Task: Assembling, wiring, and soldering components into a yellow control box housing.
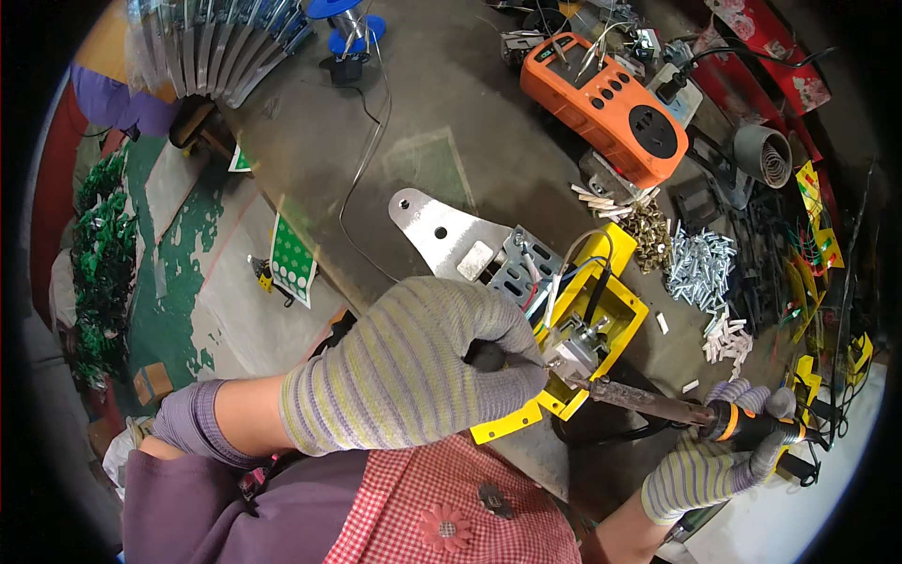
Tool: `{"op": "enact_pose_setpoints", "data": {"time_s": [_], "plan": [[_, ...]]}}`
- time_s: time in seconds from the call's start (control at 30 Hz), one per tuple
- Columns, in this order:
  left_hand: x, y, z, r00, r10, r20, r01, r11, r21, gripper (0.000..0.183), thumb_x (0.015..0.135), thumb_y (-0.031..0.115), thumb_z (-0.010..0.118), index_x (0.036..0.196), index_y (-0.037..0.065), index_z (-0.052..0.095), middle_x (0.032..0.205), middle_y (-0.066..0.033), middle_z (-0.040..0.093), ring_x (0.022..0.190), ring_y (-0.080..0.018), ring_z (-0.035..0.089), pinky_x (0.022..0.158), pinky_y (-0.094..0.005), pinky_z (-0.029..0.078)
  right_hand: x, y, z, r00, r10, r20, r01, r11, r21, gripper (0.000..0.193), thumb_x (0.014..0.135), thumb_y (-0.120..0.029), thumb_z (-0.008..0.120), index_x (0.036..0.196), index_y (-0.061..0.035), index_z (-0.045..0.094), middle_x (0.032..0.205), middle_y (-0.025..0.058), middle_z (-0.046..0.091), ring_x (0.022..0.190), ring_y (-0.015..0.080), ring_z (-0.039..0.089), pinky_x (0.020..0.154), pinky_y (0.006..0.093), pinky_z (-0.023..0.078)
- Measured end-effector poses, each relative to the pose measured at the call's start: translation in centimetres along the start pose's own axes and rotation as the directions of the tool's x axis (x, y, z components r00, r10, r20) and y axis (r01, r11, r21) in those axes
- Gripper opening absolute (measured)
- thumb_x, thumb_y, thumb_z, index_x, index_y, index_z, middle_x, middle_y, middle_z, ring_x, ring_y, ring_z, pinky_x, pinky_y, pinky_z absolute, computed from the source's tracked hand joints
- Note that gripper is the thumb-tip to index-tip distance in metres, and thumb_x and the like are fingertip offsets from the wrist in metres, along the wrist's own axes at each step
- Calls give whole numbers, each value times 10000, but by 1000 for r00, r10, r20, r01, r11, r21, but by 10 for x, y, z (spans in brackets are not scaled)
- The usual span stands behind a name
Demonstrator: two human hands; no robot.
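My left hand (413, 362), in a striped knit glove, is closed, its fingertips pinched beside a small metal switch-like part (575, 352). Solder wire (362, 169) runs from a blue spool (346, 28) in under this hand; the pinched end is hidden. Something black and rounded (485, 355) shows inside the curl of the fingers. The metal part sits at a yellow box-shaped housing (625, 315) with wires coming out. Gloved too, my right hand (700, 475) grips a soldering iron (658, 402) by its black and orange handle. The iron's tip is at the metal part, next to my left fingertips.
Beyond the housing lies a silver metal bracket (446, 230). An orange meter with a socket (606, 108) stands at the back right. Piles of screws (700, 268), brass pieces (646, 235) and white sleeves (728, 338) lie to the right. Yellow wired parts (808, 376) sit along the right edge.
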State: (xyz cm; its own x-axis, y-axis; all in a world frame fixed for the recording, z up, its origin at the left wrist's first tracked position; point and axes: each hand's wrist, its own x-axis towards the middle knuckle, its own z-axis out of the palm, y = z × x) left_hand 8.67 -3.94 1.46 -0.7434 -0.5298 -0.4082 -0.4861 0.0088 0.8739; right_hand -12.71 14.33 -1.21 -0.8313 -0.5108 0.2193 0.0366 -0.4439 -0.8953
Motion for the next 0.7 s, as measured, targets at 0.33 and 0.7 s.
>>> {"op": "enact_pose_setpoints", "data": {"time_s": [0.33,0.7], "plan": [[-1,6,-1,1000,-9,-14,9,1000,12,170,813,192,774,862,33,736,787,-70,694,698,-138,653,648,-272,506,-2,2,5,999,-23,-46,18,995,-98,361,992,-379,565,1099,-39,511,716,33,462,645,153,450,626,266,409],[0,2,-1,999,37,-4,-37,999,30,168,801,173,772,865,22,735,793,-84,703,708,-153,674,640,-272,515,-1,3,2,999,-29,-28,29,999,-19,328,981,-336,603,1073,-40,496,700,32,451,611,139,430,595,260,418]]}}
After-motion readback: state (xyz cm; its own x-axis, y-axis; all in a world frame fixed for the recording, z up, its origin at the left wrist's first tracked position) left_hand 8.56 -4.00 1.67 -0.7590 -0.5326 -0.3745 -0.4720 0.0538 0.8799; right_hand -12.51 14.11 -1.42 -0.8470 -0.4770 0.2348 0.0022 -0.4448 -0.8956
